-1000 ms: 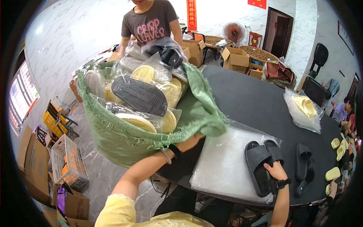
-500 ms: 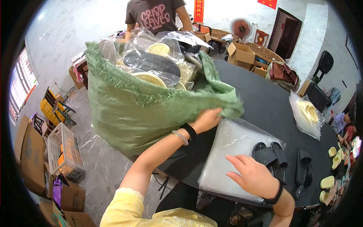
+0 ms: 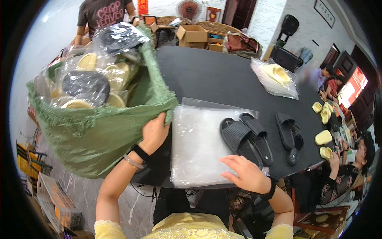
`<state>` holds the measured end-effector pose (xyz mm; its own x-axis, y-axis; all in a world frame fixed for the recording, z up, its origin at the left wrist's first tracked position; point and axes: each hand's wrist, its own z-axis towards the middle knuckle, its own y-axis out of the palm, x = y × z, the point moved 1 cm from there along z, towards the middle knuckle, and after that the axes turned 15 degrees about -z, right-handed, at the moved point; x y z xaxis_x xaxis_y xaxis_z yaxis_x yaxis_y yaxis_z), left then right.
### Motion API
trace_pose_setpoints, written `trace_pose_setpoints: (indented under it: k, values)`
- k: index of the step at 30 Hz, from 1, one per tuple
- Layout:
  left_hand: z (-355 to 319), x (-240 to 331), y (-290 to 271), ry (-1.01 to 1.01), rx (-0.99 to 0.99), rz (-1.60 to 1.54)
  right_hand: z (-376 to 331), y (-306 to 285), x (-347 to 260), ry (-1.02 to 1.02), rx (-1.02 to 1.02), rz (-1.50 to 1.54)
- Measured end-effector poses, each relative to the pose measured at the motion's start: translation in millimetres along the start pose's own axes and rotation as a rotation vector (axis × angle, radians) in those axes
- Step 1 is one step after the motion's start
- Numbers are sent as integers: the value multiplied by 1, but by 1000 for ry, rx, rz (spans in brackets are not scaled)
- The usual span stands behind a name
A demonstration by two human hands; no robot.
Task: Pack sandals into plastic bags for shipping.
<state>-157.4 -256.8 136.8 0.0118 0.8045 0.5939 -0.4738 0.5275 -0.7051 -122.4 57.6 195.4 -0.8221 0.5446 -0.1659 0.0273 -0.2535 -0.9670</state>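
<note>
My left hand (image 3: 154,133) grips the rim of a big green woven sack (image 3: 95,135) at the table's left edge. The sack is full of bagged slippers (image 3: 85,85), black and pale yellow. My right hand (image 3: 244,172) lies flat, fingers spread, on a stack of clear plastic bags (image 3: 197,143) spread over the black table (image 3: 211,75). A pair of black ribbed slippers (image 3: 246,137) rests on the bags just above my right hand.
A second black pair (image 3: 289,135) lies further right, with yellow slippers (image 3: 323,137) near a seated person (image 3: 350,171). A clear bag of yellow slippers (image 3: 276,77) sits at the far side. Another person (image 3: 104,14) stands behind the sack. Crates (image 3: 55,199) stand on the floor left.
The sack has swung left and lower in view. My right hand came off the black pair and now rests on the plastic bags below them.
</note>
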Motion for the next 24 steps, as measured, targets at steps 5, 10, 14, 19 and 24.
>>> trace_pose_setpoints:
  k: [5,10,14,19,24]
  values:
    - [-28,-7,-2,145,43,72,-39,-13,43,272,18,-127]
    - [-21,15,2,-47,107,24,-56,21,155,564,-205,-232]
    - [-13,-15,9,-40,196,-211,-15,53,204,654,-250,-63]
    - [60,-119,-7,-81,385,-518,15,65,184,707,-128,-103]
    - [169,-166,-25,58,516,-405,-1,77,190,751,-95,-77]
